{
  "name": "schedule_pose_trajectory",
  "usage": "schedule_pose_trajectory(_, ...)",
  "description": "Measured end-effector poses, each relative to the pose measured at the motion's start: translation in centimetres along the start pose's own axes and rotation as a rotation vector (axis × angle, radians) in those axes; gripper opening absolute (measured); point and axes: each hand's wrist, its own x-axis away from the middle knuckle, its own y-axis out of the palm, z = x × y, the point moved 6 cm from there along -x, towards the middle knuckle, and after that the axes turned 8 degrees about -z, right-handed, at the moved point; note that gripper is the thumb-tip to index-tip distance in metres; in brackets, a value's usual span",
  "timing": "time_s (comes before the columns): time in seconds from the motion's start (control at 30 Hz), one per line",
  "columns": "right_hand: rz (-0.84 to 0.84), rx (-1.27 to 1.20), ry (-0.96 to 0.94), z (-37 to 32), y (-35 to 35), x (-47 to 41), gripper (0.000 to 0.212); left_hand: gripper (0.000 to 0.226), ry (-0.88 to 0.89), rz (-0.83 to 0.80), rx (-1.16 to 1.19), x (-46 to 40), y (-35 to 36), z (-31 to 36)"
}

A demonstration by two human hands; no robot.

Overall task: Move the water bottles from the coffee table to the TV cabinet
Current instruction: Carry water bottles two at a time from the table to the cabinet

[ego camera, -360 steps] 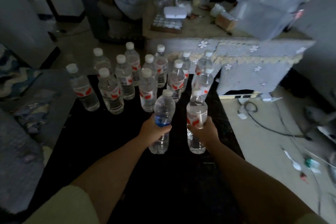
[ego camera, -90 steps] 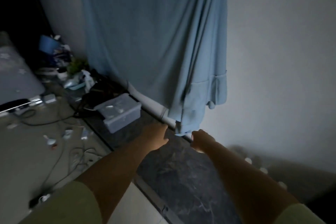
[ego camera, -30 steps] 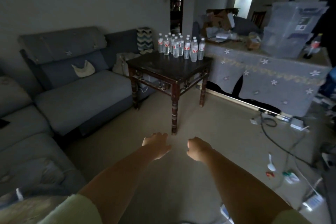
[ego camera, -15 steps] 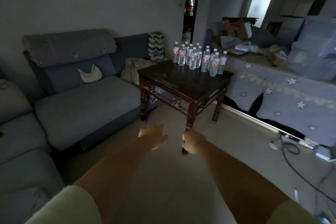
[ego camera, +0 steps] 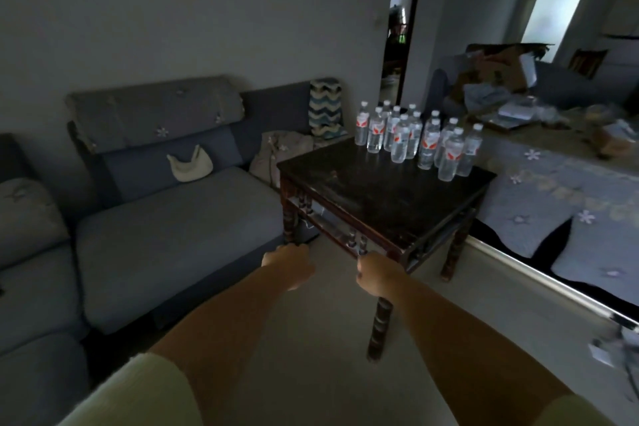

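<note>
Dim, pale flooring (ego camera: 311, 339) fills the near part of the room, and over it both bare forearms reach forward from pale yellow-green sleeves (ego camera: 138, 391). Neither hand holds anything. The left hand (ego camera: 289, 263) hangs with its back up and its fingers loosely curled downward. The right hand (ego camera: 375, 275) is more tightly curled, knuckles forward; whether its fingers are fully pressed into the palm I cannot tell in this light. Both hands are near the closest corner of the desk (ego camera: 387, 197), a dark square wooden coffee table with turned legs, but they are not touching it.

On the desk's far side stands the cluster of water bottles (ego camera: 416, 142), clear plastic with white caps and red-and-white labels. All are upright, long axis vertical, caps pointing at the ceiling, packed close together in a loose band along the far edge and toward the far right corner. The near half of the top is dark, bare wood.

To the left sits a grey sofa (ego camera: 166, 228), with a small cream-coloured item (ego camera: 189, 168) against its backrest and a zigzag-patterned cushion (ego camera: 325, 111) at its far end. On the right, a pale cloth with flower motifs (ego camera: 560, 204) drapes over a long cluttered surface. Beyond lie a dark doorway (ego camera: 401, 28) and a bright window (ego camera: 553, 0).
</note>
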Motion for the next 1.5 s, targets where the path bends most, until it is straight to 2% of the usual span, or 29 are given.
schedule_pose_trajectory(0.13,0.033,-0.056,0.065,5.8,-4.1,-4.7,0.035,0.043,0.094,0.080,0.030,-5.9,-3.4,4.2)
schedule_pose_trajectory(0.33,-0.048,-0.076,0.103,9.3,-5.7,-11.6,0.031,0.044,0.139,0.038,0.046,-14.7,-4.9,7.3)
schedule_pose_trajectory(0.6,-0.093,-0.164,0.188,11.5,-7.7,-20.7,0.028,0.051,0.227,0.004,-0.050,-25.4,-7.9,5.6)
schedule_pose_trajectory(0.77,-0.101,-0.198,0.239,12.0,-10.7,-26.9,0.034,0.044,0.300,-0.052,-0.079,-33.8,-11.4,3.6)
schedule_pose_trajectory(0.93,-0.061,-0.237,0.294,12.5,-13.6,-32.2,0.033,0.045,0.378,-0.028,-0.102,-40.7,-15.6,2.7)
schedule_pose_trajectory(1.03,-0.065,-0.244,0.299,12.2,-13.5,-34.3,0.033,0.044,0.402,-0.087,-0.121,-44.5,-15.9,2.4)
schedule_pose_trajectory(1.13,-0.050,-0.277,0.361,14.5,-12.9,-35.8,0.030,0.045,0.474,-0.132,-0.145,-47.6,-15.5,4.9)
schedule_pose_trajectory(1.3,-0.042,-0.333,0.489,20.2,-12.3,-36.8,0.029,0.049,0.591,-0.097,-0.164,-50.6,-15.0,10.4)
schedule_pose_trajectory(1.5,0.008,-0.368,0.576,28.3,-14.0,-41.3,0.032,0.051,0.625,-0.115,-0.176,-57.8,-16.2,15.7)
